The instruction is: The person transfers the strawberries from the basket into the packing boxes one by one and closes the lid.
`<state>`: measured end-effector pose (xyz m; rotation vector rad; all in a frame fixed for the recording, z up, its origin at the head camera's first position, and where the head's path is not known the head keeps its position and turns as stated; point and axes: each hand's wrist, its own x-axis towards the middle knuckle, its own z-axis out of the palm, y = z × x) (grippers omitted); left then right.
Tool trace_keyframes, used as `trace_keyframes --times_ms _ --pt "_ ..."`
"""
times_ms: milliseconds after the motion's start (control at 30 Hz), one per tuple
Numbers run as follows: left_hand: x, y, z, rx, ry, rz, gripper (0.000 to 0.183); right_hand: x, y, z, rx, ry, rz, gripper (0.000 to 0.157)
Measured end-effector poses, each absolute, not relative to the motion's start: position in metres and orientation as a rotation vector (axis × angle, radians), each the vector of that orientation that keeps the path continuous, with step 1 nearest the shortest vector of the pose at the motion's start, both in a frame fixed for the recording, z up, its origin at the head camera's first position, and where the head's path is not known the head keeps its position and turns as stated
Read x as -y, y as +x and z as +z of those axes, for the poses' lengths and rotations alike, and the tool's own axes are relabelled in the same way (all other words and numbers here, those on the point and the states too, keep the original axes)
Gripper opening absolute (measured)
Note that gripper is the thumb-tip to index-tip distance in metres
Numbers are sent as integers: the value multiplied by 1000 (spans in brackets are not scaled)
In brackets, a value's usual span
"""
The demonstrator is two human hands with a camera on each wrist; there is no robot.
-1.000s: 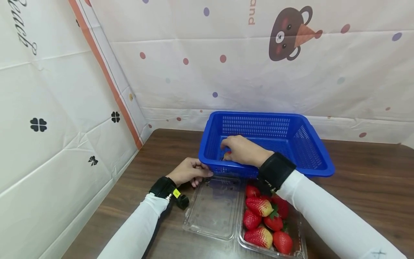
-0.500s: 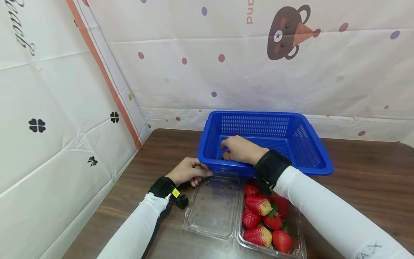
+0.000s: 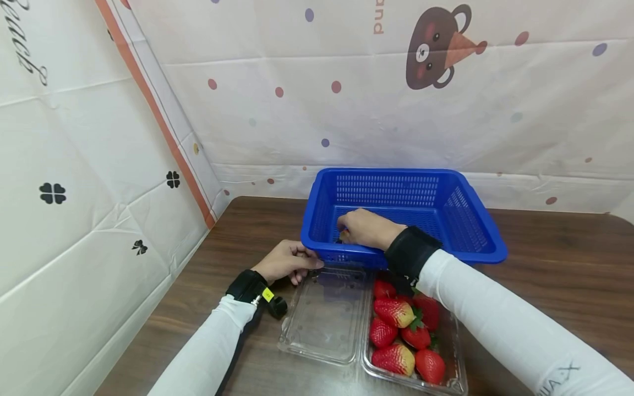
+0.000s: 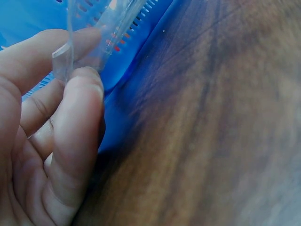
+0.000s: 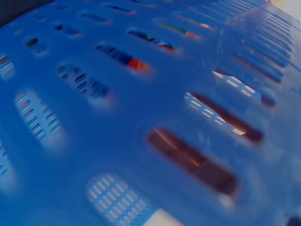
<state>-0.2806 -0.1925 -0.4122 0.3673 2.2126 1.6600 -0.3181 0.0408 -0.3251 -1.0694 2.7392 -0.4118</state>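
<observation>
Staying low in the blue basket (image 3: 470, 220), the right hand (image 3: 364, 228) still pinches a strawberry (image 3: 344, 236).

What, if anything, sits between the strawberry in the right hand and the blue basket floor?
Nothing visible. The right hand is already inside the blue perforated plastic basket, past its near wall, with the red strawberry low at its fingers; the floor around them looks bare.

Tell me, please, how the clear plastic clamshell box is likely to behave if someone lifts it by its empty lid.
The clamshell box looks thin, so it would probably flex. The strawberries fill only one half, so it would likely tip that way. The left hand pinches its lid edge, which looks smooth and perhaps slippery.
</observation>
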Motion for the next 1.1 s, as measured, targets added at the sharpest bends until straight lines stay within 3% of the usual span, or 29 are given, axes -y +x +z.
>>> trace_keyframes --times_ms 1100 --pt "192 -281 -412 -2212 381 1667 26 -43 -315 -322 -2656 -851 -321 21"
